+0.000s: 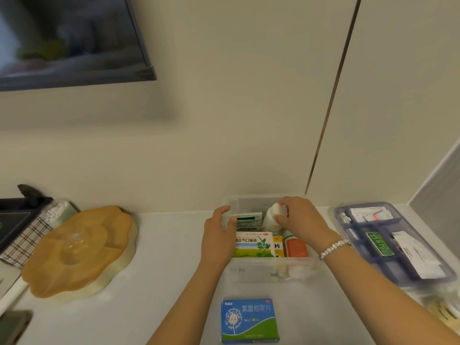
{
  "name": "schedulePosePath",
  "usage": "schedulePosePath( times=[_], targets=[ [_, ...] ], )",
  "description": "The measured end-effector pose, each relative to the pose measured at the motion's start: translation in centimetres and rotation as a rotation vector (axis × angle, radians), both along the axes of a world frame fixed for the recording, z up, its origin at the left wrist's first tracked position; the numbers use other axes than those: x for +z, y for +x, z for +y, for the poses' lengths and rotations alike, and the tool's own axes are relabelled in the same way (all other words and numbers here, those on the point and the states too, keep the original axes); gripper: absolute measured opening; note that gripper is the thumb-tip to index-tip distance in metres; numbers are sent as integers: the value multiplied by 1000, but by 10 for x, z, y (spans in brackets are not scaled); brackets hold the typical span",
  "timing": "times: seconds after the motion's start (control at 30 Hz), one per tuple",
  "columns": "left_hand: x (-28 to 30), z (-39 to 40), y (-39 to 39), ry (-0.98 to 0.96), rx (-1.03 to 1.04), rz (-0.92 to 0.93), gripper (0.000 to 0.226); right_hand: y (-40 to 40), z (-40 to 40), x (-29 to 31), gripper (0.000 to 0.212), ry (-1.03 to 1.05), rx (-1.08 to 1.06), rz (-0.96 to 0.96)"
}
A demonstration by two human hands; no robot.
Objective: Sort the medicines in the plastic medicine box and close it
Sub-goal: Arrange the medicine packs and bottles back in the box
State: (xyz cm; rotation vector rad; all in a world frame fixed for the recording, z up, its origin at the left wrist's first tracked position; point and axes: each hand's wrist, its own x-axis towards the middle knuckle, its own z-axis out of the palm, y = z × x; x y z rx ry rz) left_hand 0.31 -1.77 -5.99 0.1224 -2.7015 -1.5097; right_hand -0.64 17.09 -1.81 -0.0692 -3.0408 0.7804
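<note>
A person's left hand is gripping the left rim of a clear rectangular plastic medicine box standing open against the pale wall, thumb curled over the edge, while the right hand is closing its fingers round the cap of a white round pill bottle standing upright at the box's far end. Inside the box, a green-and-white carton, a yellow packet and an orange bottle are crowding the near end. Bare counter is lying left of the box toward an amber flower-shaped tray, a blue medicine carton is lying just in front, and a blue-tinted lid tray is sitting close on the right.
</note>
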Motion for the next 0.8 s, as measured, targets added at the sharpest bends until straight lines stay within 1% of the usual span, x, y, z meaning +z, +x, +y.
schedulePosePath(
  times=[0.07, 0.1, 0.17, 0.27, 0.47, 0.6, 0.7, 0.8],
  targets=[
    [0, -1, 0, 1, 0, 0, 32, -2, -4, -3, 36, 27, 38, -30],
    [-1, -1, 0, 5, -3, -2, 32, -3, -5, -6, 39, 8, 31, -56],
    [-1, 0, -1, 13, -10, -7, 32, -6, -3, -9, 44, -54, -22, -100],
    [-3, 0, -2, 30, -8, -11, 32, -11, 0, -14, 41, -87, -80, -128],
    [-7, 0, -2, 47, -4, -19, 31, -8, -4, -23, 30, -106, -183, 4],
    [-9, -1, -4, 60, -5, -10, 32, -10, -8, -21, 32, -107, -197, -20],
    [-10, -1, -4, 61, -2, -13, 32, -11, -6, -20, 35, -150, -198, -43],
    [-10, 0, -3, 59, -7, -13, 32, -9, -4, -22, 33, -148, -191, -40]
  ],
)
